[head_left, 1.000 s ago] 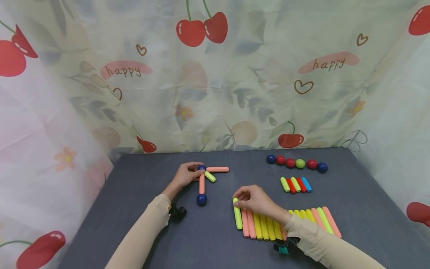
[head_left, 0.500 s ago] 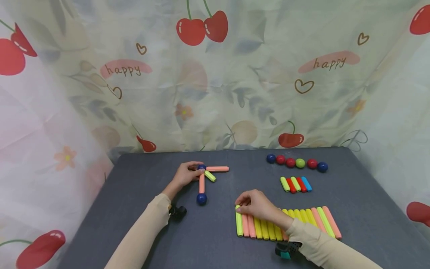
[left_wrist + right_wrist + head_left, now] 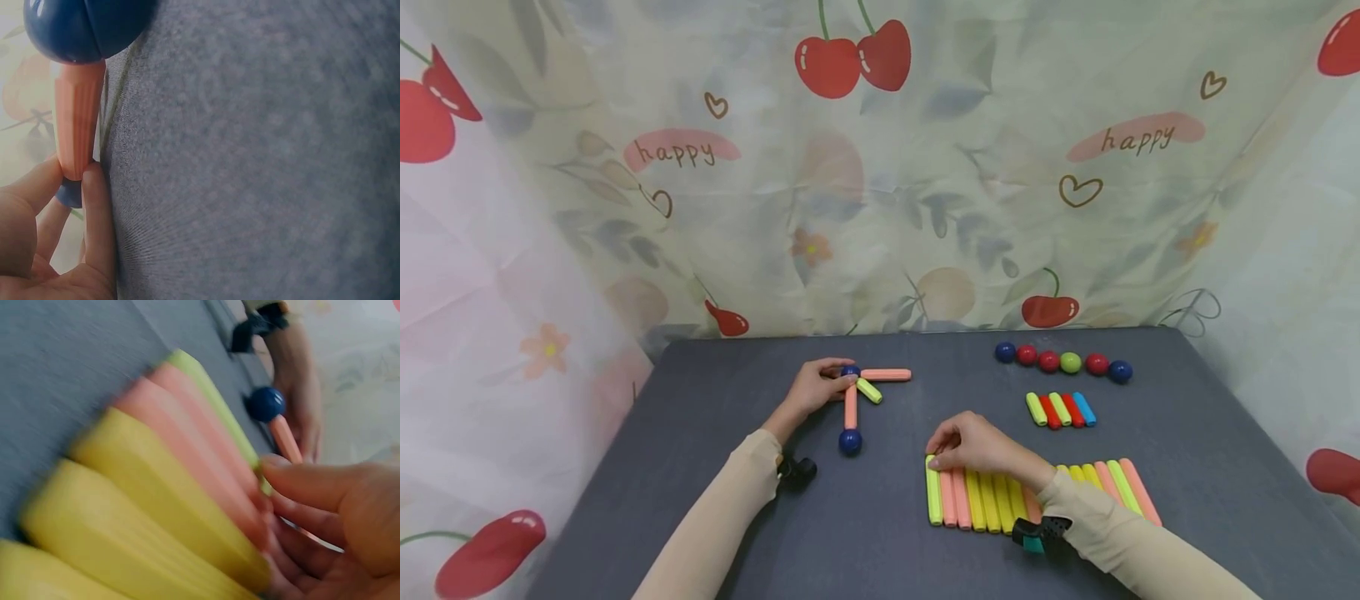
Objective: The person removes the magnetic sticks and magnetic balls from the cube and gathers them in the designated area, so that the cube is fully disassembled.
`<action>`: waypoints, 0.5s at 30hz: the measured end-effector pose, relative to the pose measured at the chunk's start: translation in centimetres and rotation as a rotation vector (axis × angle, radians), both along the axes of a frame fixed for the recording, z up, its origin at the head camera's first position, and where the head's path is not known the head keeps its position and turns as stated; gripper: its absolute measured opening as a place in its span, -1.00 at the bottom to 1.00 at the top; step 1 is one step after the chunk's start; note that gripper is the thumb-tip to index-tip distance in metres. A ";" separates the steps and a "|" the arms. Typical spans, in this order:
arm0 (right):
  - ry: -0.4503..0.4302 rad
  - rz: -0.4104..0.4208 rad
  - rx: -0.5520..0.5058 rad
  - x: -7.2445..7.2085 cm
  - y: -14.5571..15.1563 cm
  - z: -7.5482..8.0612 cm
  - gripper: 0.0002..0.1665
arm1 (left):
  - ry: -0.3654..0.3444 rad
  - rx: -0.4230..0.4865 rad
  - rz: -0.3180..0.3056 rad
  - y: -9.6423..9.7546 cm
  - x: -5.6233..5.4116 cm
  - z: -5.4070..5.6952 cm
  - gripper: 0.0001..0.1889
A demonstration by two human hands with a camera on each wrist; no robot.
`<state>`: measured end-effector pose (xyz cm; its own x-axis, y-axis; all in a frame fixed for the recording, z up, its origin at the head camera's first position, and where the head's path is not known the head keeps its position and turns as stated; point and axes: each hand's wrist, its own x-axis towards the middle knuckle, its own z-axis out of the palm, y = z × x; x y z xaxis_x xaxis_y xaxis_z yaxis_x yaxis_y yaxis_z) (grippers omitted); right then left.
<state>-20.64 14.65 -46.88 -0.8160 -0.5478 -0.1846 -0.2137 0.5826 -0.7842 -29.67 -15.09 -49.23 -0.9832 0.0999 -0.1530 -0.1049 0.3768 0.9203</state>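
My left hand [image 3: 812,390] pinches a blue ball [image 3: 849,372] at the far corner of a small stick-and-ball frame. From that ball a pink stick [image 3: 851,408] runs to a second blue ball [image 3: 87,28], another pink stick [image 3: 887,375] points right, and a short yellow-green stick [image 3: 869,392] slants between them. At the left end of a row of long sticks, my right hand [image 3: 977,442] pinches the far end of a yellow-green stick [image 3: 934,498], thumb on top. This stick lies beside two pink sticks [image 3: 187,425]. My right hand and forearm hide part of the row.
Yellow sticks [image 3: 991,504] and more pink and green ones continue the row rightward. Behind it lie several short coloured sticks [image 3: 1061,411], then a line of blue, red and green balls [image 3: 1070,362]. A printed curtain [image 3: 880,208] closes off the table's far edge.
My right hand has brought the yellow-green stick slightly nearer and to the right, lining it up with the row's left end. My left hand stays put on the blue ball.
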 end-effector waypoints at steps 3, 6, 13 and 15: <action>-0.055 0.053 0.024 -1.3 0.0 0.6 -0.89 | -0.003 0.000 0.001 0.0 0.0 0.1 -0.63; -0.094 0.114 0.062 -3.1 -0.4 1.3 -0.87 | -0.007 -0.005 0.001 -0.1 0.1 0.1 -0.62; 0.091 0.066 -0.063 -8.1 -2.9 1.5 -0.74 | -0.005 -0.004 -0.011 -0.1 0.0 0.0 -0.60; 0.137 0.004 -0.113 -9.2 -3.7 1.4 -0.70 | -0.009 0.004 -0.018 0.0 0.0 0.0 -0.60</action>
